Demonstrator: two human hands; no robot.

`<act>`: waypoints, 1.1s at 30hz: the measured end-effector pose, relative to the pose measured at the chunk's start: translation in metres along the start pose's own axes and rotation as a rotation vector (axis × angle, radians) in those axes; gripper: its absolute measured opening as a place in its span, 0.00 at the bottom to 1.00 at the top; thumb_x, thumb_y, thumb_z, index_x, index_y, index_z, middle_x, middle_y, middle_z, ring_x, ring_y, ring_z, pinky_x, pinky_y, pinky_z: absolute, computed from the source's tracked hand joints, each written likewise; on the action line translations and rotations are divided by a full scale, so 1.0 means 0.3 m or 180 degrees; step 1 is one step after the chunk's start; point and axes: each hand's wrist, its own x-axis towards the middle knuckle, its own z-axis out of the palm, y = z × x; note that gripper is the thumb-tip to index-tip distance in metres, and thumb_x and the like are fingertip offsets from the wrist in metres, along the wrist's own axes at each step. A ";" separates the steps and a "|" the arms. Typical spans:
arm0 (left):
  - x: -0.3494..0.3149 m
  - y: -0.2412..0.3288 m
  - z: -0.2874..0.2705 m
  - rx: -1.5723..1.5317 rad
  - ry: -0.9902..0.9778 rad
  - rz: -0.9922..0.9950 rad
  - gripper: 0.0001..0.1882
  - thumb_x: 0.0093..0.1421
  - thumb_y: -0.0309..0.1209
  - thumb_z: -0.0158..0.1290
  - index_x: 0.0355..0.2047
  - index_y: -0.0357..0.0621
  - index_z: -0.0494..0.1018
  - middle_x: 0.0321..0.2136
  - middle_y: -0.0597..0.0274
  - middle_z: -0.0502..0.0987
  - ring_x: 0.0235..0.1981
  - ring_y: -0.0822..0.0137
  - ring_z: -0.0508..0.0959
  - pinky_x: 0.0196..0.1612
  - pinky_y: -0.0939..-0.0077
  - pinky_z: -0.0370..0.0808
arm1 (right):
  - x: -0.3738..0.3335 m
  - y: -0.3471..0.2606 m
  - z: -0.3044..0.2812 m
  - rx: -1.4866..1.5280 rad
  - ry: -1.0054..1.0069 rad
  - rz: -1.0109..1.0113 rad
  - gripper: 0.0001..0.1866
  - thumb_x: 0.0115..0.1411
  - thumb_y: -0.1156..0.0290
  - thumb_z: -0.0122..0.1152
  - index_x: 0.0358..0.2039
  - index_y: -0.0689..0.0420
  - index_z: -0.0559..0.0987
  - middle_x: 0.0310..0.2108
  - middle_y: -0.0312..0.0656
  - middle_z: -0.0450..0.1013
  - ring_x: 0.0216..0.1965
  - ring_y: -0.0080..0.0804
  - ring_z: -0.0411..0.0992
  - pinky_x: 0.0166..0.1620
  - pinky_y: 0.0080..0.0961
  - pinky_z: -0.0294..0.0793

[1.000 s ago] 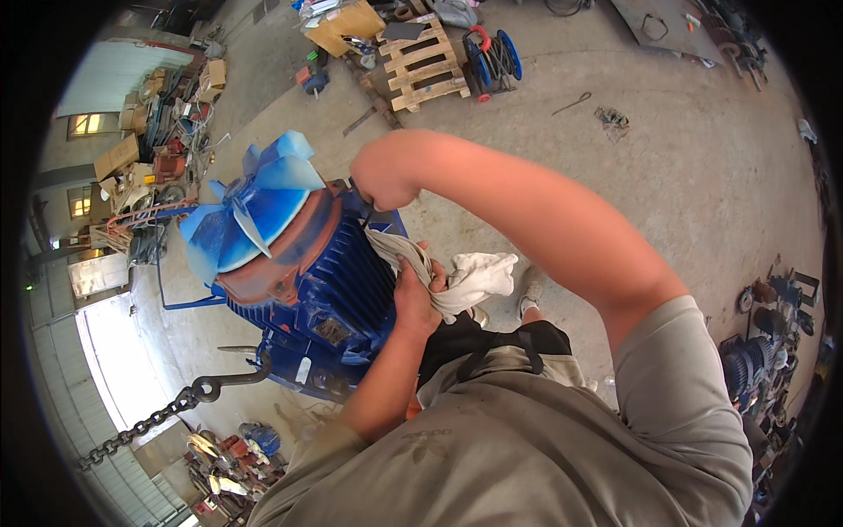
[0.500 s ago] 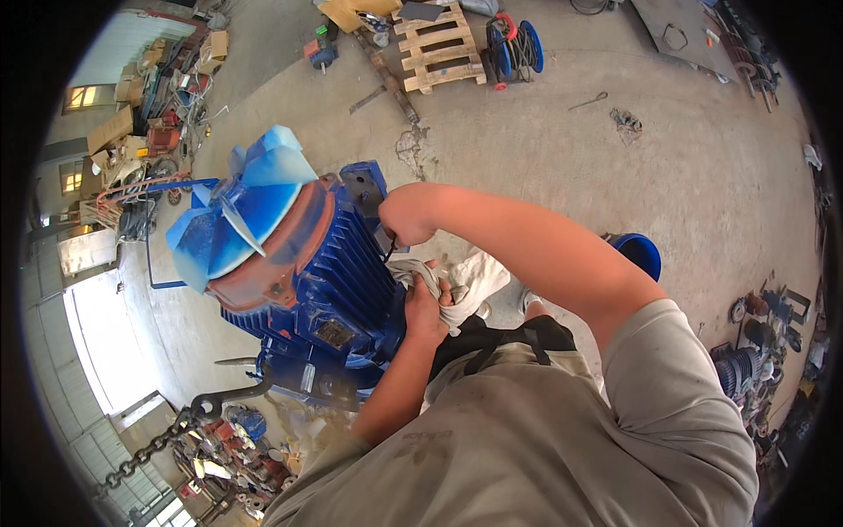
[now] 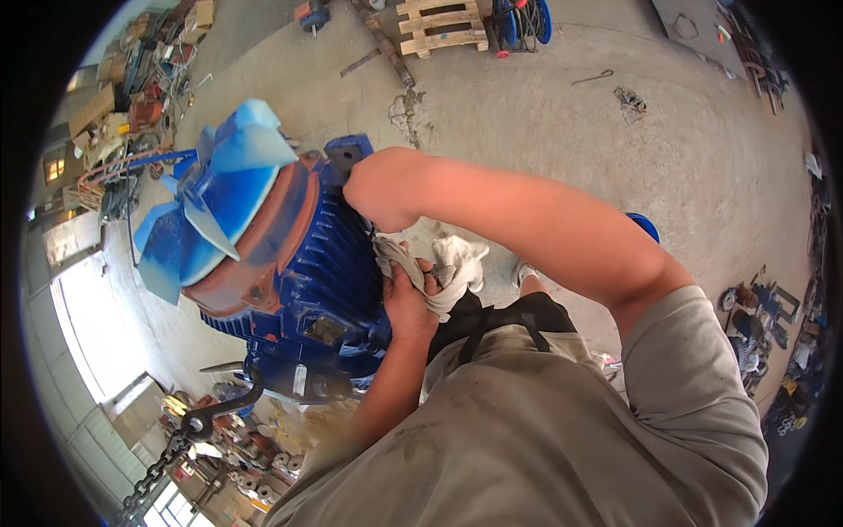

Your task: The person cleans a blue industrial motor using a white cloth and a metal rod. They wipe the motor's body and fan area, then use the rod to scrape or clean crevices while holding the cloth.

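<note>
A large blue electric motor (image 3: 327,250) with cooling ribs stands left of my body. Its rust-red end carries a blue-and-white fan (image 3: 215,206). Fingers of my left hand (image 3: 410,303) are wrapped round a bunched whitish rag (image 3: 452,272), close beside the ribbed housing. Just above it, my right hand (image 3: 384,189) is closed in a fist against the motor's side, below a blue lug with a hole (image 3: 349,151). The back of that hand hides whatever its fingers grip.
A dark hook (image 3: 230,406) on a chain (image 3: 162,470) hangs by the motor's lower end. Far off lie a wooden pallet (image 3: 442,26), a blue cable reel (image 3: 524,25) and a long rusty bar (image 3: 384,44). Cluttered parts line both sides, and a blue bucket (image 3: 645,226) sits behind my right arm.
The view has shifted, so the motor sits farther left. My right fist has turned and covers the thin dark piece that showed under it before. My left hand keeps hold of the rag.
</note>
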 end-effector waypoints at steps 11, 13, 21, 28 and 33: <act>0.109 -0.108 -0.158 0.0083 0.0590 -0.0732 0.14 0.81 0.43 0.42 0.47 0.50 0.73 0.33 0.66 0.80 0.23 0.73 0.71 0.30 0.75 0.74 | 0.011 -0.051 0.397 0.0712 -0.0426 0.0520 0.12 0.56 0.67 0.68 0.39 0.54 0.90 0.39 0.49 0.85 0.44 0.51 0.84 0.46 0.43 0.83; 0.083 -0.122 -0.164 0.0507 0.0508 -0.0619 0.13 0.81 0.42 0.42 0.49 0.50 0.72 0.34 0.65 0.80 0.23 0.72 0.72 0.30 0.74 0.74 | -0.038 -0.007 0.468 0.1095 -0.0314 0.0531 0.13 0.56 0.64 0.69 0.40 0.52 0.90 0.37 0.48 0.85 0.43 0.51 0.83 0.46 0.43 0.83; -0.017 -0.123 -0.059 0.1231 -0.0018 -0.0253 0.15 0.81 0.39 0.39 0.57 0.46 0.69 0.35 0.60 0.79 0.23 0.71 0.73 0.30 0.72 0.74 | -0.257 0.103 0.531 0.1753 0.0342 0.0836 0.15 0.58 0.58 0.68 0.44 0.48 0.89 0.35 0.46 0.85 0.41 0.52 0.83 0.44 0.46 0.82; -0.082 -0.098 -0.045 0.2275 -0.0308 -0.0424 0.13 0.80 0.34 0.39 0.55 0.43 0.69 0.37 0.59 0.81 0.21 0.74 0.73 0.25 0.77 0.73 | -0.432 -0.008 0.734 0.3001 0.1177 0.1234 0.16 0.64 0.58 0.64 0.46 0.52 0.87 0.37 0.50 0.84 0.38 0.51 0.83 0.44 0.45 0.81; -0.117 -0.088 -0.065 0.2867 -0.0474 -0.0432 0.12 0.80 0.32 0.41 0.55 0.40 0.67 0.39 0.57 0.82 0.20 0.73 0.74 0.25 0.76 0.74 | -0.509 -0.098 0.916 0.4926 0.1258 0.1638 0.19 0.70 0.58 0.62 0.52 0.59 0.84 0.33 0.47 0.83 0.32 0.37 0.81 0.41 0.34 0.80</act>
